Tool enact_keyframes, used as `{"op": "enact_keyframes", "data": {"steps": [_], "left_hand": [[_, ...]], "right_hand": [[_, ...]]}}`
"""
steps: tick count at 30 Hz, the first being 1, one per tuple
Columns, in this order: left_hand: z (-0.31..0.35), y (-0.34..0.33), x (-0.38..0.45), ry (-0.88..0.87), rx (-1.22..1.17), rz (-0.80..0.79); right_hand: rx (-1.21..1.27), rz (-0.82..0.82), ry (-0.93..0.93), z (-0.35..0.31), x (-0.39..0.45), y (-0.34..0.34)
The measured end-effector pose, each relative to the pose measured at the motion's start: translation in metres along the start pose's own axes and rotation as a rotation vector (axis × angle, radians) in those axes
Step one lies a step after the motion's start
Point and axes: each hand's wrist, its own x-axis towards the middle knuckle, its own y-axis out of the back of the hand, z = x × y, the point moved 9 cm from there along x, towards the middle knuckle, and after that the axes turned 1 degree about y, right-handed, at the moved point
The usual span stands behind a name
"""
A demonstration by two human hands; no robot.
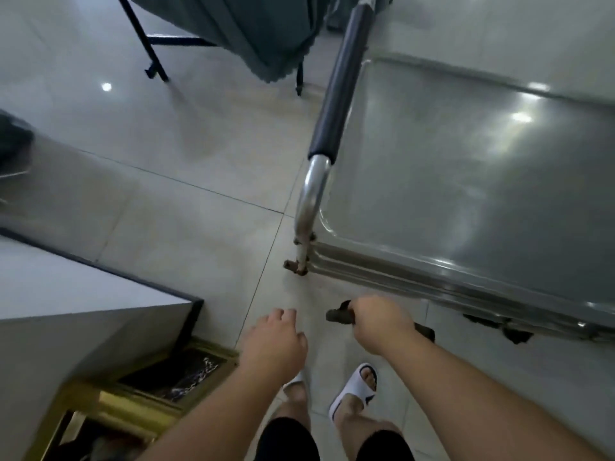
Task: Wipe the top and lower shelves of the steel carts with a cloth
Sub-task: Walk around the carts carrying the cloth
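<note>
The steel cart (466,181) fills the right side; its top shelf is a shiny tray with a raised rim. Along its left end runs a steel handle (336,94) with a black foam sleeve. Just below the cart's near corner, my right hand (379,322) grips a dark bunched cloth (337,316), whose ends stick out on both sides of the fist. To the left of it, over the floor, my left hand (276,341) hangs with loosely curled fingers and holds nothing. The lower shelf is hidden under the top one.
A table draped in teal cloth (253,31) on black legs stands at the back. A white counter with a dark edge (100,284) and a gold-framed unit (133,400) lie at the left. My feet in white slides (356,390) stand on the tiled floor.
</note>
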Motion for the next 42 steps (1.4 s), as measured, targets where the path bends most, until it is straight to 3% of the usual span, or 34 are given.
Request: {"op": "enact_keyframes", "data": {"steps": [5, 11, 20, 27, 34, 42], "left_hand": [[-0.059, 0.062, -0.056, 0.046, -0.07, 0.005], [-0.134, 0.131, -0.101, 0.154, -0.198, 0.131], [-0.213, 0.213, -0.113, 0.309, -0.288, 0.234], [-0.248, 0.332, -0.104, 0.38, -0.271, 0.385], [-0.277, 0.425, -0.02, 0.317, -0.144, 0.345], [-0.263, 0.584, 0.108, 0.045, 0.03, 0.333]], "right_hand": [[-0.051, 0.078, 0.128, -0.089, -0.061, 0.075], [0.004, 0.15, 0.242, -0.188, -0.098, 0.138], [-0.052, 0.147, 0.363, -0.289, -0.07, 0.218], [-0.091, 0.15, 0.463, -0.359, -0.046, 0.307], [-0.143, 0.232, 0.39, -0.374, 0.014, 0.384], [0.037, 0.291, 0.041, -0.333, 0.087, 0.494]]}}
